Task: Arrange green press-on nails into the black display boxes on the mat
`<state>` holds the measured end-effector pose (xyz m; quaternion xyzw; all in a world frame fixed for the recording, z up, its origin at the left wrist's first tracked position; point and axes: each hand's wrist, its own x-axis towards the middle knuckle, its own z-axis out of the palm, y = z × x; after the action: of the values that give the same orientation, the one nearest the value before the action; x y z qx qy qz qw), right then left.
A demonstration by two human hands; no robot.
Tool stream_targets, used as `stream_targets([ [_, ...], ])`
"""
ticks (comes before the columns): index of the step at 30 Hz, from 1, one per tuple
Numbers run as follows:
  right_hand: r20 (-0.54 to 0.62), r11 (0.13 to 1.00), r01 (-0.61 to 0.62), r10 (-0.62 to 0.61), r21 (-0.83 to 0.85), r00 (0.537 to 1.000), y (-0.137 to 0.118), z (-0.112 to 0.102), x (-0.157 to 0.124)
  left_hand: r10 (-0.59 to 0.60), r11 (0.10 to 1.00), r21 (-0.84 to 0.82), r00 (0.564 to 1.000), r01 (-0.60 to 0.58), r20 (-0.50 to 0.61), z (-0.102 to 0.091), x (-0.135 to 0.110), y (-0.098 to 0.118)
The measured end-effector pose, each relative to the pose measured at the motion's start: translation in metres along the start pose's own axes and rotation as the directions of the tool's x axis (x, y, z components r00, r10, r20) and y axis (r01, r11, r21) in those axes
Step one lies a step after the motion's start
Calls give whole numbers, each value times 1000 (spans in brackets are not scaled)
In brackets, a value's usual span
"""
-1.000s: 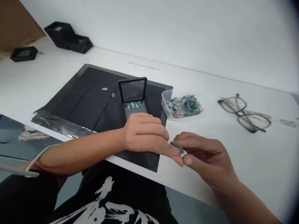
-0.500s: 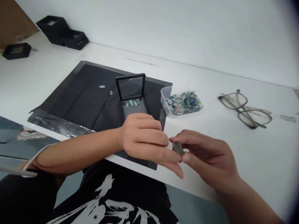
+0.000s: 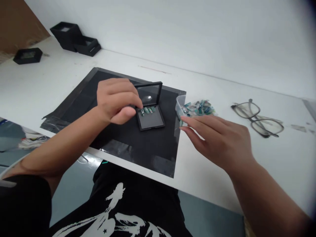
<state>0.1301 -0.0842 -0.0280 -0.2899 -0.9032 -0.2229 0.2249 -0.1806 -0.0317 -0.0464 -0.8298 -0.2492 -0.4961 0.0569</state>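
Observation:
A small black display box (image 3: 151, 119) stands open on a black mat (image 3: 106, 131), its clear lid (image 3: 148, 93) upright. A row of green press-on nails (image 3: 147, 110) lies along the box's far edge. My left hand (image 3: 116, 100) hovers over the box's left side with fingertips pinched together at the row of nails; what they hold is hidden. My right hand (image 3: 217, 140) reaches with fingers stretched out toward a clear plastic tub (image 3: 179, 104) spilling green and teal nails (image 3: 198, 108).
A pair of glasses (image 3: 258, 118) lies folded open on the white table at right. Black boxes (image 3: 75, 39) are stacked at the far left by the wall, with another flat black box (image 3: 27, 55) nearby. A grey floor shows below the table edge.
My left hand moved from the table's front edge up to the nail row in the box. My right hand let go of the small piece and stretched toward the tub.

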Motion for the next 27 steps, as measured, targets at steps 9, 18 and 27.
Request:
stream_targets([
  [9,582,986,-126,164,-104,797,-16,41,74,-328,943,24,941,331,-79,9,-34,-28],
  [18,732,955,-287,248,-75,635,-14,55,102,-536,813,-137,819,566,205,7,-27,-24],
  [27,771,931,-351,295,-99,564,-17,57,104,-502,730,-309,785,610,363,16,-34,-30],
])
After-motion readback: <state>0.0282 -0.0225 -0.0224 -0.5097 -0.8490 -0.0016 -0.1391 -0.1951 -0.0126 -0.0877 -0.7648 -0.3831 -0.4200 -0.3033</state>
